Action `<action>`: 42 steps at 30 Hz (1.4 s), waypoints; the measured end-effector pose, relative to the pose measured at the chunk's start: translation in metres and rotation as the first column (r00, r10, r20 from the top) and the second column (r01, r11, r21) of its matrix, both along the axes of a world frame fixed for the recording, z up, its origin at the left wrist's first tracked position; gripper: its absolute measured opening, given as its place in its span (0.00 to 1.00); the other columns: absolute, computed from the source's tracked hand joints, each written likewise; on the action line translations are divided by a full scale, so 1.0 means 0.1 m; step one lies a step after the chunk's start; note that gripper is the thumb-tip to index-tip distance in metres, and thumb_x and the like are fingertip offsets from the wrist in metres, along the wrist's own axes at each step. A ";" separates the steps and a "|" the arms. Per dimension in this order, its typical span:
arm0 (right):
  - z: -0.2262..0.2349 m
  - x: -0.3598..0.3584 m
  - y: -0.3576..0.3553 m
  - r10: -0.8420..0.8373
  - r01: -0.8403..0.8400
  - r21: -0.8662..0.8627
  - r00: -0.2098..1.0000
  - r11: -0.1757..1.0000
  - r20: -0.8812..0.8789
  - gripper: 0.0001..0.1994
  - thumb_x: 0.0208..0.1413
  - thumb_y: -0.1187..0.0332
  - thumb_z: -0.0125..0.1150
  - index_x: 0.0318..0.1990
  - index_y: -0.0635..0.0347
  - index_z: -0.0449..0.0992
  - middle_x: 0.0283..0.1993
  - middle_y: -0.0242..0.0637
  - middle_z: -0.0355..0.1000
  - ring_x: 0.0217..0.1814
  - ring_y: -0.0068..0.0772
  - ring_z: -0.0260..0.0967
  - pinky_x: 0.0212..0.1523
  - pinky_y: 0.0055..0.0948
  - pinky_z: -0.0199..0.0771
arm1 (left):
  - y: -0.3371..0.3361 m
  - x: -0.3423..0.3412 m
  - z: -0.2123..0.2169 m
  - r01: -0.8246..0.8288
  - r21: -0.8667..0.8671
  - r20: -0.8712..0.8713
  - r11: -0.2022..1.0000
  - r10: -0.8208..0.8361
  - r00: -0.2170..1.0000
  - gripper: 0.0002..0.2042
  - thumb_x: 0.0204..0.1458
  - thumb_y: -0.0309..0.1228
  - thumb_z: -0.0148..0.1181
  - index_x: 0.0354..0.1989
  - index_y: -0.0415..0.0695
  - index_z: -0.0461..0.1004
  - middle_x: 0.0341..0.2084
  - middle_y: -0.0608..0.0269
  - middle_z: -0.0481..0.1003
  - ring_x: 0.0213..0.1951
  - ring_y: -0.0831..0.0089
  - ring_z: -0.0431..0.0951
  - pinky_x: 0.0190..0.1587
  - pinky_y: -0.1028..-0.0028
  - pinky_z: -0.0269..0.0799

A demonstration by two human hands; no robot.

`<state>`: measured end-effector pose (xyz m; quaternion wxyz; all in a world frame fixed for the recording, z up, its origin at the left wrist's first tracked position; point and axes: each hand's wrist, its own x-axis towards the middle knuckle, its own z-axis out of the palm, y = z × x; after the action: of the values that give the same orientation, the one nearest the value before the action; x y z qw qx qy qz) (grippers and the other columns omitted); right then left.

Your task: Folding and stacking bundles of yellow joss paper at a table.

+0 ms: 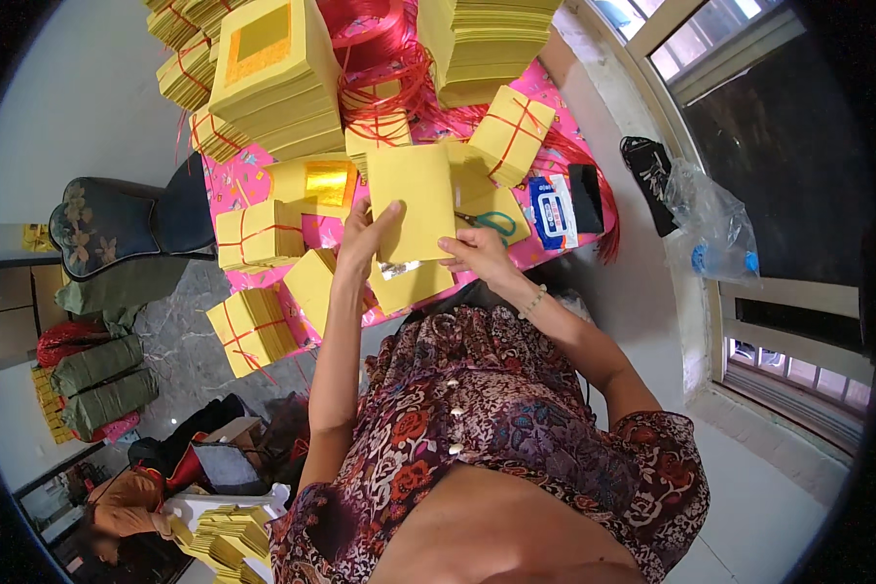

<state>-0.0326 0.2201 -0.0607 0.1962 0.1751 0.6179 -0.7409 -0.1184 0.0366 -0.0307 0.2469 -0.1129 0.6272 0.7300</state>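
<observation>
Between both hands I hold a stack of yellow paper (pixel 412 190) over the pink table (pixel 316 231). My left hand (pixel 365 237) grips its left side, thumb on top. At the lower right edge, my right hand (pixel 484 255) pinches the same stack. Scissors (pixel 492 224) with teal handles lie just right of it, their blades partly hidden. Beneath and in front are more yellow sheets (pixel 414 287), one showing a silvery patch. A sheet with a shiny gold square (pixel 329 185) lies to the left. Several yellow bundles tied with red strips, such as one bundle (pixel 513 134), surround my hands.
Tall yellow paper stacks (pixel 280 83) stand at the back, beside loose red plastic strips (pixel 389 92). A blue and white packet (pixel 553 212) lies at the right edge. A dark flowered chair (pixel 112 229) is at left. Another person's orange-brown sleeve (pixel 127 501) shows lower left.
</observation>
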 end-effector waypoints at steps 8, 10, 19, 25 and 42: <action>-0.39 -0.12 0.46 0.133 -0.117 0.214 0.989 0.970 -0.065 0.16 0.52 0.60 0.61 0.41 0.62 0.76 0.33 0.36 0.75 0.35 0.29 0.74 0.32 0.25 0.73 | -0.17 0.15 -0.36 0.036 0.041 -0.079 0.999 -0.033 0.996 0.18 0.50 0.20 0.57 0.51 0.38 0.67 0.42 0.59 0.75 0.42 0.73 0.75 0.44 0.74 0.70; -0.68 -0.14 0.73 0.213 -0.083 0.509 0.956 0.857 -0.202 0.15 0.50 0.61 0.63 0.41 0.61 0.76 0.34 0.39 0.75 0.36 0.34 0.74 0.34 0.29 0.73 | -0.26 0.14 -0.33 0.062 -0.014 -0.109 0.998 -0.064 0.992 0.19 0.50 0.21 0.58 0.52 0.38 0.66 0.42 0.59 0.75 0.42 0.72 0.75 0.44 0.73 0.71; -1.08 -0.09 0.91 0.517 -0.007 0.980 0.850 0.201 -0.100 0.20 0.37 0.61 0.69 0.39 0.58 0.75 0.36 0.44 0.70 0.41 0.47 0.69 0.41 0.41 0.71 | -0.41 0.21 -0.45 0.122 -0.094 -0.129 0.988 -0.133 0.983 0.21 0.50 0.22 0.59 0.53 0.39 0.65 0.43 0.59 0.74 0.42 0.73 0.74 0.45 0.73 0.70; -0.96 -0.08 0.96 0.520 0.068 0.968 0.833 0.243 -0.189 0.18 0.38 0.62 0.66 0.38 0.60 0.73 0.35 0.42 0.69 0.37 0.46 0.70 0.35 0.39 0.72 | -0.37 0.17 -0.44 0.146 -0.095 -0.096 0.985 -0.155 0.983 0.20 0.50 0.19 0.56 0.53 0.37 0.65 0.43 0.58 0.74 0.44 0.72 0.74 0.47 0.73 0.70; -0.14 -0.94 1.64 0.278 0.543 0.810 0.761 0.223 -0.587 0.10 0.49 0.66 0.60 0.37 0.58 0.73 0.35 0.42 0.68 0.34 0.48 0.70 0.33 0.40 0.71 | 0.57 -0.39 -0.89 0.748 -0.330 0.071 0.576 -0.775 0.628 0.29 0.46 0.27 0.61 0.59 0.37 0.59 0.43 0.59 0.73 0.43 0.74 0.71 0.45 0.76 0.68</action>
<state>-0.1266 0.3839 -0.0743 -0.2444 0.0559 0.9428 -0.2200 -0.1575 0.0937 -0.1194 0.4881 0.1578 0.7363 0.4413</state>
